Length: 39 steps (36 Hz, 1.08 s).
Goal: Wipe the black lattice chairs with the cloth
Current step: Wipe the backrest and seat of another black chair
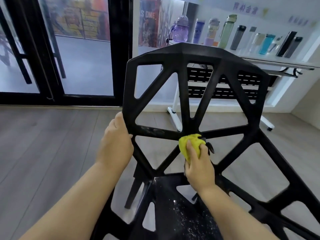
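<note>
A black lattice chair fills the middle of the head view, its backrest upright and its seat running toward me with pale specks on it. My left hand grips the left edge of the backrest. My right hand holds a bunched yellow-green cloth and presses it against the hub where the backrest's bars meet. A dusty smear shows on the crossbar left of the cloth.
Behind the chair stands a white rolling table with several water bottles on it, its wheeled legs on the wood floor. Black-framed glass doors close off the left and back. Floor lies open to the left.
</note>
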Available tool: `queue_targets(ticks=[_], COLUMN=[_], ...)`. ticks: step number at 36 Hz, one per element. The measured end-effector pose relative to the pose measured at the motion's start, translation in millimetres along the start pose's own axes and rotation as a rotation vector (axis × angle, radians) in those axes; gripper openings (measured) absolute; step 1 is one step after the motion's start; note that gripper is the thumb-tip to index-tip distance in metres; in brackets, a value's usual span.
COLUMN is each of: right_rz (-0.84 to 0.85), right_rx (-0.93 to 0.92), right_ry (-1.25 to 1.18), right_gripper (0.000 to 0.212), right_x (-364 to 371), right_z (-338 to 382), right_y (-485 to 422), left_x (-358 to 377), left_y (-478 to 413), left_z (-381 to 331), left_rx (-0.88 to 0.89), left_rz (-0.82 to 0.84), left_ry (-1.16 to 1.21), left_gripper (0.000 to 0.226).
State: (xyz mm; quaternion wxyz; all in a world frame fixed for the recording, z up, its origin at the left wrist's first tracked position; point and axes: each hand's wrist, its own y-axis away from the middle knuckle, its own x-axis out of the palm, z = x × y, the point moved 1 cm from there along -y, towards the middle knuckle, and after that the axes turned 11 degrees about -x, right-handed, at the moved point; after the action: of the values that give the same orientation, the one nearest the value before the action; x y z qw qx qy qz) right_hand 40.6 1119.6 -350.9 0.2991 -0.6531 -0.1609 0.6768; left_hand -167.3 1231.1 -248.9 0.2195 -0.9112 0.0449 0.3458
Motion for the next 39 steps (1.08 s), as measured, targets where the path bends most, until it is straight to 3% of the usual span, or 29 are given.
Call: queue_targets(ticks=[7, 12, 17, 27, 31, 34, 39], right_rz=[-0.242, -0.406, -0.394, -0.229, -0.23, -0.339, -0.368], right_rx=[0.031, -0.067, -0.106, -0.181, -0.062, 0.002, -0.009], right_ry=[-0.146, -0.066, 0.056, 0.034, -0.021, -0.098, -0.018], right_gripper=[0.051, 0.049, 0.052, 0.058, 0.055, 0.054, 0.05], right_x=[-35.7, -81.9, -97.6, -42.3, -55.0, -78.7, -119.1], right_z=[12.0, 26.0, 26.8, -2.1, 6.6, 21.3, 49.1], right_y=[-65.2, -167.8, -204.5, -86.3, -105.6, -140.7, -214.3], left_x=[-3.5, -5.9, -5.1, -6.8, -8.4, -9.3, -9.6], left_y=[-0.1, 0.7, -1.5, -1.3, -0.9, 0.2, -0.1], left_z=[-0.6, 0.6, -1.9, -0.2, -0.6, 0.9, 2.6], left_rx=[-0.042, -0.065, -0.073, -0.074, -0.078, -0.089, -0.103], left_rz=[0.009, 0.011, 0.014, 0.014, 0.003, -0.002, 0.003], left_ry=[0.03, 0.051, 0.059, 0.103, 0.086, 0.082, 0.102], left_gripper=[0.04, 0.039, 0.035, 0.034, 0.031, 0.03, 0.03])
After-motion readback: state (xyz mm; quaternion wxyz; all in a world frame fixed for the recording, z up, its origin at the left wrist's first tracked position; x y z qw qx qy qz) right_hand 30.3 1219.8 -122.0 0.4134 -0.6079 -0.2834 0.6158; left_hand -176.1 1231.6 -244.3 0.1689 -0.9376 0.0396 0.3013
